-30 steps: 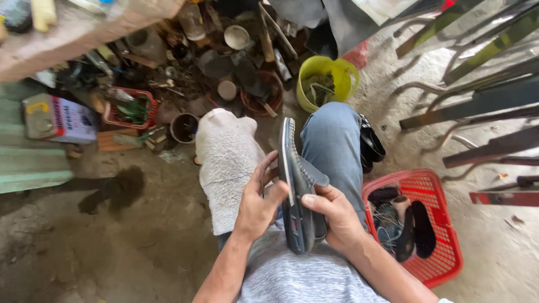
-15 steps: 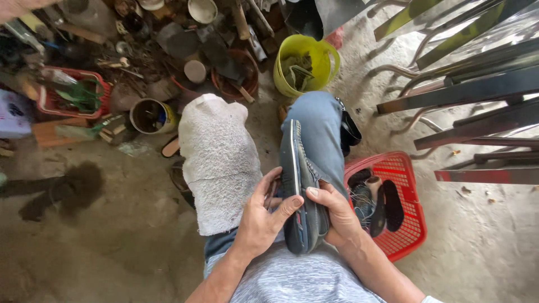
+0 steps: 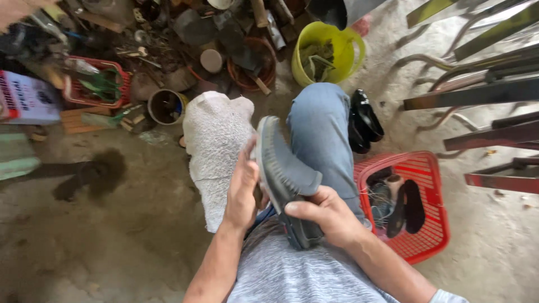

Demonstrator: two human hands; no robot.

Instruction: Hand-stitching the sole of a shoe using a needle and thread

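Sitting low over a bare concrete floor (image 3: 112, 247), the person holds a dark grey shoe (image 3: 286, 179) edge-up above the lap, sole turned toward the left. Going left to right:

- Far left edge of floor: a printed carton (image 3: 25, 98), partly cut off by the frame. Next to it a small red crate (image 3: 98, 81) of green odds and ends; contents too cluttered to name.
- A round tin (image 3: 165, 106) stands open on the floor near the crate.
- A white rough cloth (image 3: 216, 146) drapes the left knee, probably as a pad or wiping surface.
- Left hand (image 3: 242, 193): flat and closed against the shoe's sole side, bracing it. Fingertips hidden behind the shoe.
- Right hand (image 3: 325, 216): clamped around the shoe's heel end, thumb on top. This grip steadies it on the jeans-clad right leg (image 3: 320, 129).
- A yellow bucket (image 3: 328, 53) sits beyond the knee; what fills it is unclear.
- A black shoe (image 3: 365, 120) lies just beside the right leg.
- A red basket (image 3: 421, 235) near the right edge holds more footwear, tangled, count uncertain.
- Metal bars (image 3: 483, 92) run out of frame, upper right corner.
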